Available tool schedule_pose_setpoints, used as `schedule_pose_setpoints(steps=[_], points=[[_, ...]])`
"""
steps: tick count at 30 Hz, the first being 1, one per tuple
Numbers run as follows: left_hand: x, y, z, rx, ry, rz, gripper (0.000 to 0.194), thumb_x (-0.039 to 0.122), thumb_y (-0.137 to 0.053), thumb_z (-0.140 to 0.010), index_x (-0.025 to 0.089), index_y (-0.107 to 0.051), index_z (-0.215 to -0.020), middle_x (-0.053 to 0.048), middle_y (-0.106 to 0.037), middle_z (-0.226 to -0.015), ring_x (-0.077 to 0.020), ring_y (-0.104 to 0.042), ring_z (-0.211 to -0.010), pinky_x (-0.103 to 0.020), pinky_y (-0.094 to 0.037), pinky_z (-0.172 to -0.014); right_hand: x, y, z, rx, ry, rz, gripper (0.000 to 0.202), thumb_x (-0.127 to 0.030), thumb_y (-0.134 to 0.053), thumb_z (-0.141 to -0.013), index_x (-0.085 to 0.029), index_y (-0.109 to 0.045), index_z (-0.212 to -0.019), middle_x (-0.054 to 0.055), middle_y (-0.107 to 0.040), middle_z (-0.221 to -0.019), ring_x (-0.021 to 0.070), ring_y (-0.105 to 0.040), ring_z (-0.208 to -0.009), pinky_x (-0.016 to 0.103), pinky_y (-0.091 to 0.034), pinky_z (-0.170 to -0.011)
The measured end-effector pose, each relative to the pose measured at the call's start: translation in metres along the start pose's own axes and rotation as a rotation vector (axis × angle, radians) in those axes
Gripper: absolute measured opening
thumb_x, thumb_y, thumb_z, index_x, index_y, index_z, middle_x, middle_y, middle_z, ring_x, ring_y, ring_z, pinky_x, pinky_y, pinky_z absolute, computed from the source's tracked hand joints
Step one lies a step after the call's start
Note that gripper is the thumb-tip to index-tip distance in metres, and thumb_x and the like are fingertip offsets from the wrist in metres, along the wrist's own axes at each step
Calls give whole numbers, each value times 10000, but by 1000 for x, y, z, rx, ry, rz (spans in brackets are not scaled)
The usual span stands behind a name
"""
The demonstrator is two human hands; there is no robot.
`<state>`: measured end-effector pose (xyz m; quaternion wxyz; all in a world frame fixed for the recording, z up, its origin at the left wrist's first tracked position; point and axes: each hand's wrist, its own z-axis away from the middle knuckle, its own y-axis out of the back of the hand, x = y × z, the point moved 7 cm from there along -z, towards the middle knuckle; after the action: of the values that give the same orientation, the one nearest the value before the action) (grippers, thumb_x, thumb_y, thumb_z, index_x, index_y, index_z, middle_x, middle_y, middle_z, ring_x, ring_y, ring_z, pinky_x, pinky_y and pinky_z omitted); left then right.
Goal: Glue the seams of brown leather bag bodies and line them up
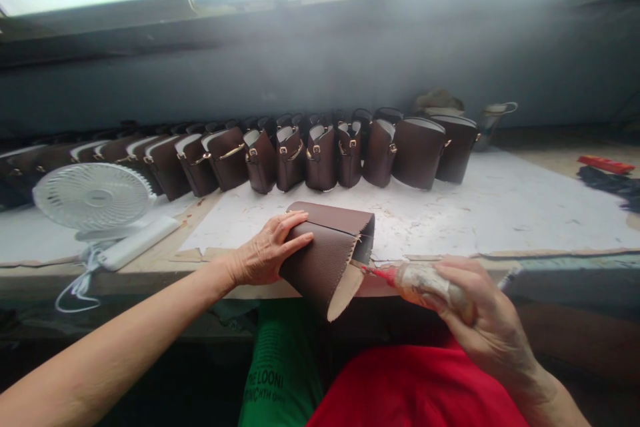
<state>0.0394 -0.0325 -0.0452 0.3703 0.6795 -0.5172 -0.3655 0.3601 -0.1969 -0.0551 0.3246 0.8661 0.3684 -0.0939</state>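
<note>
A brown leather bag body [320,250] lies tilted on its side at the table's front edge, its jagged-edged opening turned to the right. My left hand [273,243] grips its left end, fingers on top and the thumb side hidden behind the leather. In my right hand [475,300] is a stained squeeze bottle [425,283] with a red nozzle. The thin tip of the nozzle points left and reaches the pale inner edge of the bag's opening. Whether anything comes out of the tip I cannot see.
Rows of similar brown bags [320,160] with gold buckles stand along the back. A white fan [95,197] with a cord is at left. White paper [525,207] covers the table. A lidded cup [493,123] and a red tool [606,164] are at right.
</note>
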Motion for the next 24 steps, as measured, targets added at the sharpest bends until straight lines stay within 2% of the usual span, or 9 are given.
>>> schedule_pose_setpoints(steps=[6,11,15,20,24], points=[[0,-1,0,-27,6,3,1107,114,-760,-798,324,-192,-1725,-239,-340,-1670,-463,-379,-1564,-745,-468,-1195,-5,3,-2,27,51,67,406,-87,-734,-980,-218,-620,-1346,122,-685,-1215,227,-718,-1067,328,-627,-924],[1,1,-2,-33,8,0,1119,98,-772,-794,314,-188,-1724,-254,-350,-1656,-473,-390,-1557,-750,-477,-1182,-2,-2,-2,-39,78,71,435,-110,-742,-969,-247,-618,-1363,116,-701,-1215,250,-751,-1043,347,-661,-861],[1,0,0,-23,12,3,1122,117,-786,-798,324,-182,-1720,-258,-355,-1650,-477,-396,-1551,-757,-488,-1162,1,5,0,63,12,93,412,-139,-759,-969,-266,-637,-1341,109,-709,-1192,259,-753,-1026,376,-665,-864],[0,-2,2,-20,23,12,1127,123,-807,-786,310,-198,-1716,-271,-343,-1655,-490,-383,-1562,-758,-488,-1158,0,-1,4,-23,35,56,417,-140,-737,-980,-263,-621,-1362,114,-713,-1202,260,-761,-1045,367,-672,-860],[-1,-3,2,-18,28,20,1125,131,-811,-790,347,-203,-1711,-244,-356,-1663,-471,-387,-1568,-750,-480,-1175,-1,4,1,56,31,101,413,-129,-759,-966,-251,-630,-1339,117,-704,-1198,258,-747,-1045,373,-662,-886]])
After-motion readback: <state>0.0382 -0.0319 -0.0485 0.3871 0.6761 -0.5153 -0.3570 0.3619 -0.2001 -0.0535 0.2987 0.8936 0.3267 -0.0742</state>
